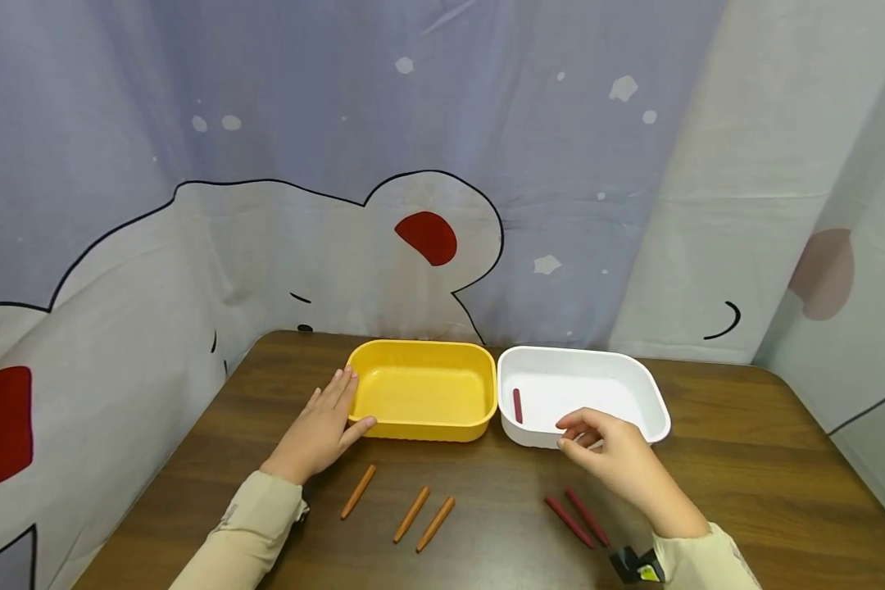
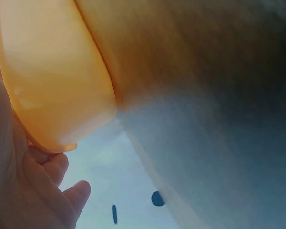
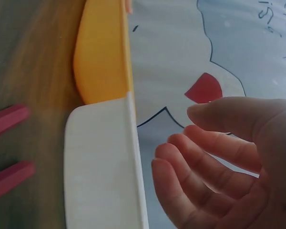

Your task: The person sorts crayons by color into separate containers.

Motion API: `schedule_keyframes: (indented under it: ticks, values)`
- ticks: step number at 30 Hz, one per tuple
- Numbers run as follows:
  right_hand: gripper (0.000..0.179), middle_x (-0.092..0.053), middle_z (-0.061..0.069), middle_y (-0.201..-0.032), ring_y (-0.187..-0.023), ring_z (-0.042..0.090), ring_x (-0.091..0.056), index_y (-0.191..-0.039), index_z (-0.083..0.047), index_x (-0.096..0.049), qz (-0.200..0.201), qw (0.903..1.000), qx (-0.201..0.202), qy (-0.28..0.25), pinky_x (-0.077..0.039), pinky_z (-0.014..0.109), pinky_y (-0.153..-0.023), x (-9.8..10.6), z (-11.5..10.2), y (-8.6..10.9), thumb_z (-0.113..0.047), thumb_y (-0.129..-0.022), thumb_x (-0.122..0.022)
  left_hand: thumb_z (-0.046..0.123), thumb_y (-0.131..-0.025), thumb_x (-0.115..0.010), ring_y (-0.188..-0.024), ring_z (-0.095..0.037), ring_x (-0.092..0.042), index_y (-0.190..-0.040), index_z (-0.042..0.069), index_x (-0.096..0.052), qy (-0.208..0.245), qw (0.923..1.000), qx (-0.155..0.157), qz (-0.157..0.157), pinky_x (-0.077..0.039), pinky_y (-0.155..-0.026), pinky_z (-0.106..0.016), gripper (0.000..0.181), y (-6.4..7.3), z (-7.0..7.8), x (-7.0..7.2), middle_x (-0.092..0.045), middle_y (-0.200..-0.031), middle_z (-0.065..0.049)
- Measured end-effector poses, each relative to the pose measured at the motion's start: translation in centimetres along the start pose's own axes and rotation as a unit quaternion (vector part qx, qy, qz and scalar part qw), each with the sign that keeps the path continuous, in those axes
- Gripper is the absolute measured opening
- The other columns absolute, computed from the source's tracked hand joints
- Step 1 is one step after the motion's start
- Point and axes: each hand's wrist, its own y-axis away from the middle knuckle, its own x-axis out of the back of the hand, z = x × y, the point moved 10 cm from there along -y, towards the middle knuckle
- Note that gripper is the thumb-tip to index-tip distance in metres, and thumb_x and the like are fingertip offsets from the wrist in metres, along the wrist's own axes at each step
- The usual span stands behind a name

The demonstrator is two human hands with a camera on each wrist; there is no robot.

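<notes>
My left hand (image 1: 319,426) rests with its fingers extended along the left rim of a yellow plastic bin (image 1: 416,430). In the left wrist view, the fingertips lie right at the rim of that bin. My right hand (image 1: 612,459) hovers at the near edge of a white plastic bin (image 1: 590,389), its fingers loosely bent. Nothing shows between the thumb and fingers in the right wrist view. One dark red crayon-like stick (image 1: 517,406) lies inside the white bin, towards its left end. Two more dark red sticks (image 1: 569,523) lie on the table below the right hand.
Three orange-brown sticks (image 1: 358,492) lie on the wooden table (image 1: 497,524) in front of the yellow bin. Both bins stand side by side near the back edge. Behind and beside the table hangs a printed cloth (image 1: 560,164).
</notes>
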Motion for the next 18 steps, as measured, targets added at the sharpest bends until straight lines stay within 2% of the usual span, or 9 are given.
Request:
schedule_keyframes:
  ticks: [14, 18]
  values:
    - [0.015, -0.07, -0.004, -0.082, -0.068, 0.001, -0.061, -0.096, 0.001, -0.071, -0.081, 0.9967, -0.003, 0.012, -0.054, 0.024, -0.061, -1.9, 2.7, 2.5, -0.004, -0.084, -0.079, 0.047, -0.104, -0.054, -0.152, -0.039, -0.02, -0.156, -0.009, -0.026, 0.006, 1.0, -0.003, 0.006, -0.024, -0.118, -0.062, 0.082, 0.0, 0.1, 0.0, -0.022, -0.164, -0.024]
    - [0.017, -0.069, -0.003, -0.081, -0.067, 0.002, -0.06, -0.096, 0.001, -0.071, -0.101, 0.9944, -0.02, 0.025, -0.053, 0.024, -0.06, -2.5, 3.7, 2.9, -0.004, -0.082, -0.08, 0.047, -0.104, -0.054, -0.152, -0.039, -0.019, -0.156, -0.009, -0.025, 0.007, 1.0, -0.002, 0.004, -0.024, -0.118, -0.062, 0.082, 0.0, 0.1, 0.0, -0.022, -0.164, -0.024]
